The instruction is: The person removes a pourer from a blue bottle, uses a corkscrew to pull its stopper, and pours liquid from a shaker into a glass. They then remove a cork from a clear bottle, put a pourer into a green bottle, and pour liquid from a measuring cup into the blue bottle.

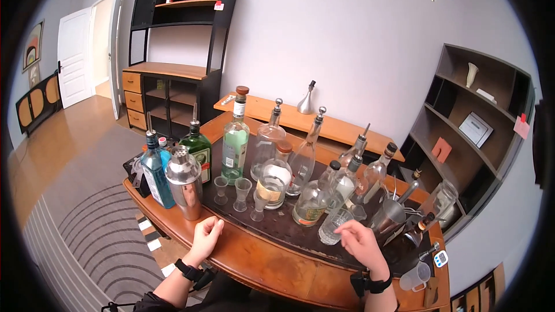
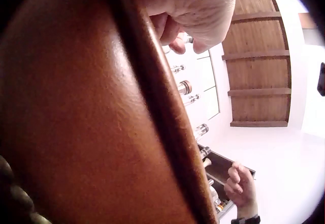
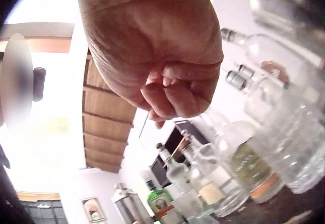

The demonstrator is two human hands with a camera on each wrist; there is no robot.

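My left hand [image 1: 206, 238] rests at the front edge of the wooden bar top [image 1: 277, 266], its fingers loosely curled round nothing. A steel cocktail shaker [image 1: 185, 189] stands upright just beyond it, left of three small clear glasses [image 1: 241, 195]. Over the right part of the bar, my right hand [image 1: 364, 245] is raised with bent fingers and no object in its palm. Its fingertips overlap the rim of a cut-glass tumbler [image 1: 330, 233] in the head view. Close behind the tumbler is a clear bottle with a green and orange label [image 3: 252, 165].
Several tall bottles, among them a blue one [image 1: 156, 173] and a green one [image 1: 198, 153], crowd the dark mat. To the right stand a metal cup with bar tools [image 1: 388, 217], a clear plastic jug [image 1: 415, 277] and a small timer [image 1: 440, 259].
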